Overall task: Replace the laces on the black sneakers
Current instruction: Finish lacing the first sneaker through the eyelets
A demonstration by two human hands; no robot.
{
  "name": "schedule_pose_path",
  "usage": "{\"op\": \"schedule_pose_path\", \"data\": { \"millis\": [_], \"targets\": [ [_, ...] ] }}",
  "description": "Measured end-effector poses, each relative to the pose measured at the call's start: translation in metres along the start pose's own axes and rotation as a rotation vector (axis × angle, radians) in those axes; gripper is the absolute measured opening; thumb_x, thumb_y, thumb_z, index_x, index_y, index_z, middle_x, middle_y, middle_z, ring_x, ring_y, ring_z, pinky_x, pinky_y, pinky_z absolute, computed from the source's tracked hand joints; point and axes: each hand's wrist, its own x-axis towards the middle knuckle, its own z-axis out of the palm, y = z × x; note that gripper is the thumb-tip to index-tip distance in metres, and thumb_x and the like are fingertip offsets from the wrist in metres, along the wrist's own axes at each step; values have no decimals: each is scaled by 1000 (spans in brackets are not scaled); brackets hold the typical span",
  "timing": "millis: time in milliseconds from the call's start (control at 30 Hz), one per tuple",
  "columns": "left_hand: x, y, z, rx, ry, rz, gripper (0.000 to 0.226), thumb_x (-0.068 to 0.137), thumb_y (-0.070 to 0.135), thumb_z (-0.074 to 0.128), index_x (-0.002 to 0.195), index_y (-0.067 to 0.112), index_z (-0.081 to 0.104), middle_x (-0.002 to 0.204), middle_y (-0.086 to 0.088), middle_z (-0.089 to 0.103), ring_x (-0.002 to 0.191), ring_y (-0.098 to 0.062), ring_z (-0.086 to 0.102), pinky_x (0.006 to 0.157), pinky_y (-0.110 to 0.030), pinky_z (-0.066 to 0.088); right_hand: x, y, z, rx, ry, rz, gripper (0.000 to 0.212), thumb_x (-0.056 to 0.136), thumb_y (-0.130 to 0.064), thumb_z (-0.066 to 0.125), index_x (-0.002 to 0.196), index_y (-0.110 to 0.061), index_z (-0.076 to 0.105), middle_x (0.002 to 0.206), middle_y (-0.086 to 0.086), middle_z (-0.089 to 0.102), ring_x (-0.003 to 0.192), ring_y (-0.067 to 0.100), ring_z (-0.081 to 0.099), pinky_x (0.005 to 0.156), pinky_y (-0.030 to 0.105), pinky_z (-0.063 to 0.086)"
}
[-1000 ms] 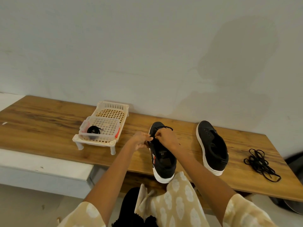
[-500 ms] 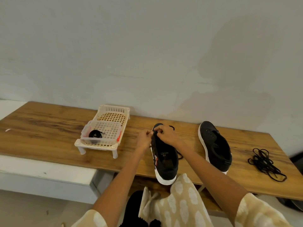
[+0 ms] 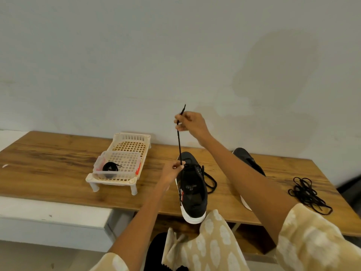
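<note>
Lace (image 3: pixel 179 141) now taut betw. raised right hand (image 3: pixel 192 125), prob. left hand (image 3: pixel 173 171).

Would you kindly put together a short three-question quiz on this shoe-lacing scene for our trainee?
1. True or false: the right hand pinches the lace above the near sneaker.
2. Where does the coiled lace lie? A) in the clear box on the white rack B) on the floor C) inside a sneaker
3. Fill in: the loose lace pile lies on the bench, to the ____ of the far sneaker.

Key: 1 true; 2 A; 3 right.
</note>
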Motion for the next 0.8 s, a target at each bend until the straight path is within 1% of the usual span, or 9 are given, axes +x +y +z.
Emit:
{"op": "schedule_pose_path", "data": {
  "millis": [133, 233, 300, 367, 433, 533, 633, 700, 800],
  "targets": [
    [-4, 18, 4, -96, 224, 17, 9, 92, 16, 59, 90, 13, 67, 87, -3, 68, 87, -16, 63, 72, -19, 45, 4, -23, -7, 120, 88, -75, 18, 92, -14, 60, 97, 2, 66, 80, 10, 67, 64, 17, 64, 66, 25, 57],
    [-3, 53, -5, -129, 341, 120, 8, 92, 13, 59, 87, 12, 66, 76, -2, 64, 77, -17, 62, 73, -27, 49, -2, -3, -18, -245, 47, -63, 24, 91, -17, 62, 89, 6, 67, 78, 17, 69, 56, 10, 62, 67, 26, 56],
    [-1, 71, -11, -148, 371, 228, 7, 90, 13, 62, 86, 13, 68, 75, -6, 65, 75, -21, 63, 78, -39, 53, -10, 22, -23, -556, -67, -1, 22, 89, -16, 63, 93, 4, 69, 79, 18, 69, 55, 7, 58, 65, 23, 51],
    [0, 87, -17, -187, 418, 277, 10, 89, 14, 64, 79, 14, 67, 72, -5, 65, 71, -22, 62, 76, -44, 55, -19, 46, -23, -697, -183, 68, 20, 88, -15, 64, 101, -2, 71, 83, 16, 71, 58, 10, 58, 64, 19, 48],
    [0, 101, -20, -234, 432, 288, 7, 88, 12, 64, 82, 13, 69, 77, -7, 68, 72, -22, 65, 76, -42, 58, -28, 61, -19, -687, -255, 133, 24, 88, -14, 65, 109, -3, 68, 89, 17, 72, 56, 8, 60, 63, 15, 51],
    [-1, 108, -20, -244, 394, 272, 11, 88, 9, 63, 97, 7, 70, 90, -15, 70, 79, -26, 67, 77, -40, 57, -33, 68, -8, -657, -239, 140, 27, 88, -18, 66, 113, -7, 65, 91, 15, 72, 54, 5, 61, 64, 15, 53],
    [-6, 99, -21, -275, 400, 268, 14, 89, 13, 62, 80, 22, 69, 80, -6, 69, 78, -26, 68, 78, -45, 57, -29, 63, -2, -598, -214, 120, 6, 88, -18, 66, 89, -12, 66, 76, 10, 70, 51, 4, 60, 62, 15, 51],
    [-7, 94, -23, -307, 414, 268, 18, 92, 13, 59, 78, 20, 67, 73, -5, 65, 68, -21, 65, 73, -42, 58, -26, 60, -1, -598, -239, 107, 7, 87, -16, 66, 84, -10, 66, 74, 10, 69, 48, 0, 59, 65, 19, 53],
    [-8, 88, -27, -409, 455, 244, 15, 96, 11, 51, 87, 2, 60, 63, -6, 54, 46, -4, 52, 52, -24, 52, -28, 58, 1, -598, -262, 99, 18, 85, -12, 68, 102, -5, 66, 88, 16, 71, 66, 16, 66, 76, 30, 57]
  ]
}}
